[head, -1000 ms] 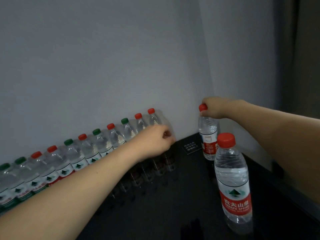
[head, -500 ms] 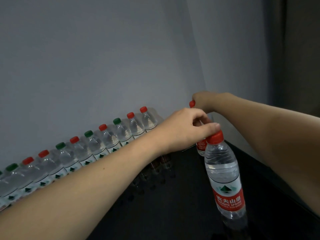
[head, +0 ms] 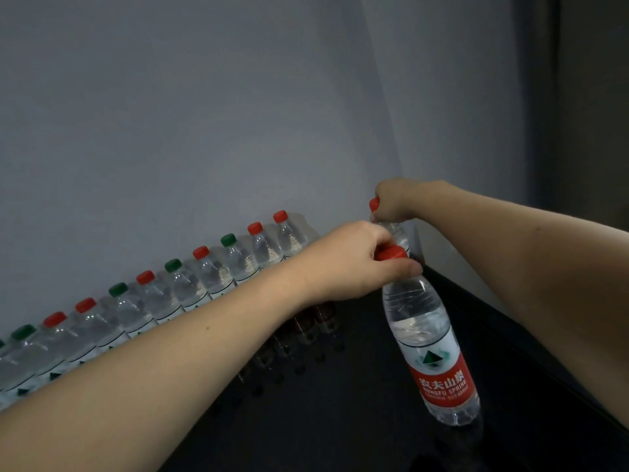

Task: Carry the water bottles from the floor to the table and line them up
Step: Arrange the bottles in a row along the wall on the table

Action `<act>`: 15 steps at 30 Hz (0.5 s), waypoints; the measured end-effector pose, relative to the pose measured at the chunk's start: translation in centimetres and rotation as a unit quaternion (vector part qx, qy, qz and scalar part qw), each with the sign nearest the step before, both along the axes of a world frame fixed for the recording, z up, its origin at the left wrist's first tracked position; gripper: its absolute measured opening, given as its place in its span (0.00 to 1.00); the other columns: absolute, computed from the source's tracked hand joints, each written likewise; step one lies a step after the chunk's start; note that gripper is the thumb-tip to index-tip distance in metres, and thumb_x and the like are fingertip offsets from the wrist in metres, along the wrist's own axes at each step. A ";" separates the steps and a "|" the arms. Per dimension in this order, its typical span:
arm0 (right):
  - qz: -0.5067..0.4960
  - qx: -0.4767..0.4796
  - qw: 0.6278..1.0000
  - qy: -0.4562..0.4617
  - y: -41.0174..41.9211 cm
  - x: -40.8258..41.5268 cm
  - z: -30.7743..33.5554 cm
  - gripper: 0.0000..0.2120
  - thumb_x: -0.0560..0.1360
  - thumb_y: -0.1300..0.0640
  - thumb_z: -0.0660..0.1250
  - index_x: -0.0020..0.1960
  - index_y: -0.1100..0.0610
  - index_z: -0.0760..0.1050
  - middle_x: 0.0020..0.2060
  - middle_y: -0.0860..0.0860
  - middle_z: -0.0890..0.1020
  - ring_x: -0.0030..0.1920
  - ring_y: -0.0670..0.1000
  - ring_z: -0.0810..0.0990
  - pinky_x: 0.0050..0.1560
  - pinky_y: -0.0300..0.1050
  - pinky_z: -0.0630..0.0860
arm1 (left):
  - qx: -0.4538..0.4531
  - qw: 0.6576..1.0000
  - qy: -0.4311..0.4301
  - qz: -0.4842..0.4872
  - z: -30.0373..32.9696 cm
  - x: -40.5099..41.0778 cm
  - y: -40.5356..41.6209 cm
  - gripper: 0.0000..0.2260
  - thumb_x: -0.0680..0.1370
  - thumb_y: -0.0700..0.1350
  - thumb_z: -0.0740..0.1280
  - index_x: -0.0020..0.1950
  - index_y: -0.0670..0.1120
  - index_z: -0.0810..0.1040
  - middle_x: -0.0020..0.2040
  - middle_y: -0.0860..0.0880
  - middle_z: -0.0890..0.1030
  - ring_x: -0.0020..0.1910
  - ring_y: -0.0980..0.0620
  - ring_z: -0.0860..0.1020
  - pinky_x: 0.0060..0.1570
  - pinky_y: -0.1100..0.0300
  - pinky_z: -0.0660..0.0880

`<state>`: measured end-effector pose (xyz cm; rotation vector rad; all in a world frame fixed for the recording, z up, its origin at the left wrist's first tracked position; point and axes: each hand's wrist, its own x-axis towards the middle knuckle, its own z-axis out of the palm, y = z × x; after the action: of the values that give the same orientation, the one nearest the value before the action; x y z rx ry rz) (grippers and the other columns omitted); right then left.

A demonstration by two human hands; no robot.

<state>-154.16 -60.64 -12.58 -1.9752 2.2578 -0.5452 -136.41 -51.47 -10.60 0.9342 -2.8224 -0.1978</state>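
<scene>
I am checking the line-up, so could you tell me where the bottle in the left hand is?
The near red-capped bottle stands right of centre on the black table, gripped at its cap by the left hand.

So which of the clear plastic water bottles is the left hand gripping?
The near red-capped clear plastic bottle with the red label, standing apart from the wall row; the left hand grips its neck.

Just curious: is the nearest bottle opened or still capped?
Capped: the red cap sits on the near bottle, gripped by the left hand.
</scene>
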 end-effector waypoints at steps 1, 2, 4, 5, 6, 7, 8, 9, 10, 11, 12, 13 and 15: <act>-0.001 -0.005 1.000 0.002 -0.1 0.0 -0.1 0.20 0.76 0.50 0.67 0.61 0.63 0.74 0.56 0.59 0.79 0.54 0.60 0.77 0.48 0.45 0.71 | -0.001 1.000 -0.004 0.015 0.0 0.3 -0.4 0.20 0.76 0.63 0.68 0.43 0.44 0.79 0.34 0.46 0.80 0.29 0.56 0.74 0.32 0.52 0.72; -0.003 -0.011 1.000 0.002 -0.3 0.1 -0.2 0.19 0.76 0.50 0.67 0.60 0.62 0.74 0.55 0.59 0.79 0.53 0.60 0.77 0.47 0.45 0.71 | 0.001 0.999 -0.005 0.032 0.0 0.7 -0.8 0.21 0.76 0.63 0.68 0.45 0.44 0.80 0.36 0.44 0.82 0.29 0.54 0.76 0.33 0.50 0.74; -0.009 -0.023 1.000 -0.004 -0.6 0.0 -0.4 0.17 0.75 0.50 0.67 0.57 0.61 0.74 0.52 0.58 0.79 0.48 0.58 0.76 0.45 0.44 0.70 | 0.004 0.998 0.001 0.059 -0.1 1.4 -1.8 0.22 0.75 0.64 0.67 0.45 0.45 0.81 0.35 0.45 0.83 0.28 0.54 0.77 0.31 0.52 0.75; -0.009 -0.031 0.999 -0.009 -0.8 -0.1 -0.6 0.16 0.75 0.49 0.68 0.55 0.61 0.74 0.49 0.57 0.78 0.46 0.57 0.75 0.43 0.44 0.69 | -0.001 0.998 0.003 0.069 -0.2 1.8 -2.4 0.22 0.75 0.64 0.67 0.44 0.45 0.81 0.34 0.46 0.83 0.26 0.56 0.77 0.28 0.56 0.73; -0.008 -0.043 0.999 -0.013 -1.0 -0.2 -0.8 0.15 0.75 0.49 0.68 0.53 0.60 0.74 0.46 0.56 0.76 0.45 0.56 0.74 0.42 0.44 0.69 | -0.008 0.997 0.004 0.079 -0.2 2.0 -3.1 0.22 0.75 0.65 0.66 0.43 0.45 0.81 0.33 0.47 0.83 0.24 0.57 0.75 0.26 0.59 0.71; -0.006 -0.057 0.998 -0.018 -1.2 -0.3 -1.0 0.15 0.74 0.49 0.69 0.51 0.59 0.73 0.45 0.55 0.75 0.44 0.56 0.73 0.41 0.44 0.68 | -0.018 0.996 0.003 0.089 -0.1 2.3 -3.8 0.21 0.75 0.65 0.66 0.41 0.46 0.81 0.31 0.48 0.82 0.23 0.57 0.74 0.24 0.61 0.69; -0.005 -0.072 0.997 -0.023 -1.5 -0.5 -1.3 0.15 0.74 0.48 0.69 0.50 0.59 0.72 0.43 0.55 0.74 0.43 0.55 0.73 0.41 0.44 0.67 | -0.031 0.994 0.003 0.102 0.0 2.5 -4.7 0.21 0.75 0.65 0.66 0.40 0.47 0.80 0.29 0.49 0.81 0.22 0.57 0.73 0.24 0.62 0.67; -0.007 -0.084 0.996 -0.028 -1.8 -0.6 -1.6 0.15 0.74 0.47 0.70 0.48 0.58 0.71 0.42 0.54 0.74 0.43 0.55 0.73 0.41 0.44 0.67 | -0.042 0.992 0.003 0.115 0.2 2.8 -5.6 0.21 0.75 0.65 0.67 0.40 0.47 0.80 0.28 0.50 0.79 0.23 0.57 0.72 0.25 0.62 0.67; -0.010 -0.095 0.995 -0.034 -2.0 -0.8 -1.8 0.16 0.73 0.46 0.70 0.47 0.57 0.71 0.41 0.53 0.74 0.42 0.55 0.73 0.41 0.44 0.67 | -0.049 0.991 0.003 0.128 0.3 3.0 -6.6 0.21 0.75 0.65 0.67 0.40 0.47 0.80 0.28 0.50 0.79 0.24 0.56 0.73 0.26 0.61 0.67; -0.012 -0.104 0.994 -0.038 -2.3 -1.0 -2.0 0.16 0.73 0.46 0.70 0.46 0.57 0.71 0.40 0.53 0.74 0.42 0.55 0.73 0.41 0.44 0.67 | -0.048 0.989 0.004 0.140 0.5 3.2 -7.6 0.21 0.75 0.64 0.67 0.41 0.46 0.80 0.29 0.49 0.80 0.25 0.55 0.74 0.27 0.59 0.69; -0.014 -0.112 0.993 -0.040 -2.6 -1.1 -2.0 0.16 0.73 0.45 0.70 0.46 0.57 0.71 0.40 0.53 0.74 0.42 0.55 0.74 0.41 0.44 0.67 | -0.043 0.988 0.005 0.150 0.6 3.4 -8.6 0.21 0.75 0.64 0.67 0.42 0.46 0.81 0.33 0.46 0.82 0.27 0.53 0.75 0.29 0.57 0.72; -0.015 -0.117 0.992 -0.041 -2.9 -1.3 -2.1 0.16 0.73 0.45 0.70 0.45 0.57 0.71 0.39 0.53 0.75 0.42 0.55 0.75 0.40 0.44 0.68 | -0.039 0.987 0.007 0.157 0.8 3.5 -9.6 0.20 0.76 0.63 0.67 0.43 0.46 0.81 0.35 0.45 0.84 0.28 0.52 0.76 0.30 0.55 0.74; -0.017 -0.126 0.991 -0.041 -3.6 -1.4 -2.3 0.16 0.72 0.44 0.70 0.41 0.56 0.70 0.38 0.52 0.75 0.40 0.54 0.75 0.38 0.44 0.68 | -0.044 0.984 0.014 0.171 1.2 3.6 -11.6 0.20 0.77 0.62 0.67 0.43 0.44 0.82 0.37 0.44 0.84 0.29 0.51 0.77 0.33 0.54 0.77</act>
<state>-155.57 -64.21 -14.83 -1.9811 2.2719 -0.9389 -132.80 -63.04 -9.44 1.3584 -2.5673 -0.0406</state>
